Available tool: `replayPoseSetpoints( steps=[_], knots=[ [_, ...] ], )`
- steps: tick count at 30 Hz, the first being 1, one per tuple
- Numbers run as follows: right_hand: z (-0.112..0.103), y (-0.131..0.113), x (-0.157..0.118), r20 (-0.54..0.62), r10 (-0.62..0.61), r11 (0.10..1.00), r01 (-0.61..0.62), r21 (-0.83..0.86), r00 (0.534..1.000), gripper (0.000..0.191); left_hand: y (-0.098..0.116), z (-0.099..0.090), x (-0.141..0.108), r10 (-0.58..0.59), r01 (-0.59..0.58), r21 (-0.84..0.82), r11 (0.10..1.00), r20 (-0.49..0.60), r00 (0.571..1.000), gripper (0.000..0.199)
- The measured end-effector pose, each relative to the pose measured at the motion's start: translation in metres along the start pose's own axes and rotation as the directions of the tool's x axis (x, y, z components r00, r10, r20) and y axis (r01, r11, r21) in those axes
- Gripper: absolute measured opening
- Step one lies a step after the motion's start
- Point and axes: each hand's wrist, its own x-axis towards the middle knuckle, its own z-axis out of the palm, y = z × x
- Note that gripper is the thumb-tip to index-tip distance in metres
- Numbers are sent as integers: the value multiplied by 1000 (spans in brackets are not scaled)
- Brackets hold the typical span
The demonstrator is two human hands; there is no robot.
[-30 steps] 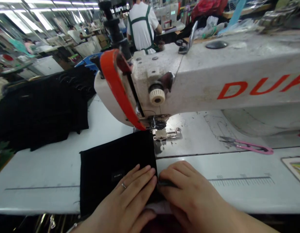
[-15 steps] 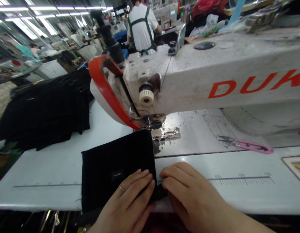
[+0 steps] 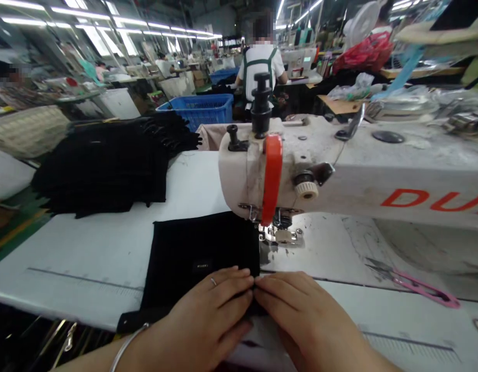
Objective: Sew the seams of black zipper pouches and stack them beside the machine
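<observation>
A flat black fabric piece with a small gold-lettered label lies on the white sewing table, its far right corner by the presser foot. My left hand, wearing a ring and a bracelet, lies over the near right part of the fabric, its fingertips gripping the right edge and the thumb underneath. Against it, fingertip to fingertip, my right hand pinches the same edge, its thumb mostly hidden. The sewing machine with a red lever guard stands just beyond.
Pink-handled thread snips lie on the right of the table. A stack of black fabric pieces sits at the left. Behind are a blue basket and a person in a green-strapped apron. Ruler marks line the table's front.
The view has tilted up and shifted left. My right hand has closed in beside my left fingertips at the fabric's edge, and the fabric still lies by the presser foot.
</observation>
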Motion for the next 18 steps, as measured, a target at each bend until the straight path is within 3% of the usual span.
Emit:
replayPoseSetpoints(
  steps=[9, 12, 18],
  knots=[
    [-15, 16, 24, 146, 80, 996, -75, -42, 986, 50, -40, 9, 15, -13, 17, -99, 995, 40, 999, 24],
    [-16, 22, 31, 143, 108, 992, -97, -81, 984, 55, -52, 13, 20, 1, 3, -91, 996, 45, 999, 24],
    [-14, 33, 38, 108, 187, 975, -171, -145, 976, 47, -74, 18, 36, 61, -63, -76, 995, -35, 998, 25]
  ],
)
